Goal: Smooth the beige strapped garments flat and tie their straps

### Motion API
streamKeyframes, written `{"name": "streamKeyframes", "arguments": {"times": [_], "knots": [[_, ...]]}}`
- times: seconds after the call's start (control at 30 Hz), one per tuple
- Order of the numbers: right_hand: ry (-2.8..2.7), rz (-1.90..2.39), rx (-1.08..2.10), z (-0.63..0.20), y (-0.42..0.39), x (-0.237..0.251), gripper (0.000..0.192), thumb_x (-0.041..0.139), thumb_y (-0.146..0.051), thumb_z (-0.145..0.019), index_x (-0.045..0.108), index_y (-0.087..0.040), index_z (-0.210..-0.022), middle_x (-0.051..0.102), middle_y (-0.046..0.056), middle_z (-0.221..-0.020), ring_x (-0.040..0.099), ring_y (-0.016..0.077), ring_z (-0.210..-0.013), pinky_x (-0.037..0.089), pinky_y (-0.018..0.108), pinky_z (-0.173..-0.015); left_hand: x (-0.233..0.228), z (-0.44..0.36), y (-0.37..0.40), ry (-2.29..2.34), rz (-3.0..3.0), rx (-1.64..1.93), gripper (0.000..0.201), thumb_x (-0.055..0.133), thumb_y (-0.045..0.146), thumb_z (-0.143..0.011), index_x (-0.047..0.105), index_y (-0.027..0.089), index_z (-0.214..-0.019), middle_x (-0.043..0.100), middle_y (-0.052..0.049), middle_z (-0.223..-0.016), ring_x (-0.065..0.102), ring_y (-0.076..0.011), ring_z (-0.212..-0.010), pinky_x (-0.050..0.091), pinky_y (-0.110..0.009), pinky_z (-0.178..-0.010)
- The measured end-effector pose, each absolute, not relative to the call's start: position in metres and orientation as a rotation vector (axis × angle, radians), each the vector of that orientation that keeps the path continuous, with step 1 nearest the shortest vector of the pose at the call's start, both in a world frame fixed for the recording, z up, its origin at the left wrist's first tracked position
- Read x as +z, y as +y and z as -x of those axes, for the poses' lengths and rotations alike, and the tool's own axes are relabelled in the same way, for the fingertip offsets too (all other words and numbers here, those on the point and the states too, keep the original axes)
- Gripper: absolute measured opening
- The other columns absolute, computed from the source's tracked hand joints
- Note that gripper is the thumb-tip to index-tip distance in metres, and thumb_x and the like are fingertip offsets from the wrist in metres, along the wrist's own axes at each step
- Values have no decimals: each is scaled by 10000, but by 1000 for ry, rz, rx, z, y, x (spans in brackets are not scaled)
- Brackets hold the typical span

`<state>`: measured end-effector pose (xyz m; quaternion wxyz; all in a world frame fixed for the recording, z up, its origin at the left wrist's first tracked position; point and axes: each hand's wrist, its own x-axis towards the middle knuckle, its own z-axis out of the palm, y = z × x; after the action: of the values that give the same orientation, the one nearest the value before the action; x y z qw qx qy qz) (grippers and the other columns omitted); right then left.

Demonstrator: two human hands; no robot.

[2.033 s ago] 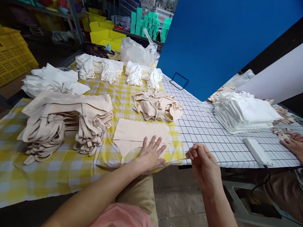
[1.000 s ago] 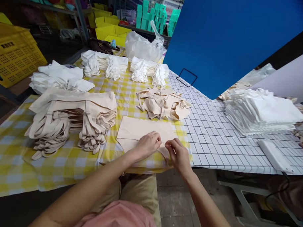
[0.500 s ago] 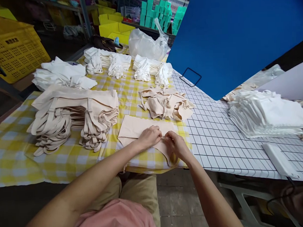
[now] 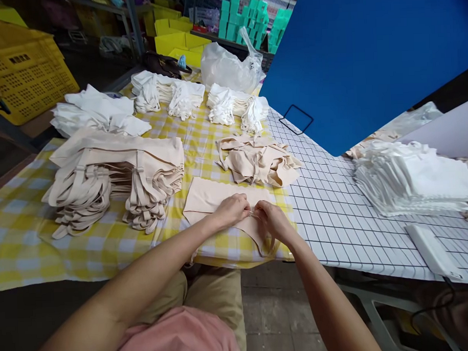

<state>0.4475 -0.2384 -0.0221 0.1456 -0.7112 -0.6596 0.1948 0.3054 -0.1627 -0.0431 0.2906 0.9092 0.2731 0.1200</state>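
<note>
Head view: our desk (image 4: 334, 192), yellow-check cloth; tall beige folded garment stack (image 4: 119, 174); loose beige garment heap (image 4: 258, 164); flat beige garment (image 4: 215, 199) at the near edge. Our left hand (image 4: 231, 210) and right hand (image 4: 272, 221) meet on it, fingers pinching a thin clear strand. We judge that tugging may skew the garment.

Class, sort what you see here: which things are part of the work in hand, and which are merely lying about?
In hand:
left hand
right hand
flat beige garment, pinched by both hands

Lying about:
tall beige stack
loose beige heap
white bundles
white stack
plastic bag
yellow crate
</note>
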Motion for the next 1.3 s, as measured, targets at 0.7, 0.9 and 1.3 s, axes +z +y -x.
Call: {"name": "streamKeyframes", "arguments": {"times": [0.7,0.9,1.3], "knots": [[-2078,2075,441,-450,-238,-15,176,417,-51,-808,488,-180,-711,546,22,-731,483,132,-646,313,219,-587,-48,-305,-160,701,-2418,358,140,532,186,-791,671,174,-778,600,-29,-837,559,-163,-792,433,-253,-718],[-2102,2081,431,-448,-237,-18,171,421,-57,-812,493,-180,-717,551,27,-732,492,137,-650,314,223,-590,-44,-305,-161,709,-2408,337,151,523,182,-791,674,174,-784,593,-29,-831,553,-164,-794,431,-254,-720],[-2137,2086,342,-441,-233,-22,150,429,-67,-794,478,-188,-720,556,36,-755,494,150,-650,296,240,-574,-39,-304,-162,726,-2459,283,171,509,209,-819,673,164,-806,587,-41,-847,550,-169,-808,433,-256,-720]]}}
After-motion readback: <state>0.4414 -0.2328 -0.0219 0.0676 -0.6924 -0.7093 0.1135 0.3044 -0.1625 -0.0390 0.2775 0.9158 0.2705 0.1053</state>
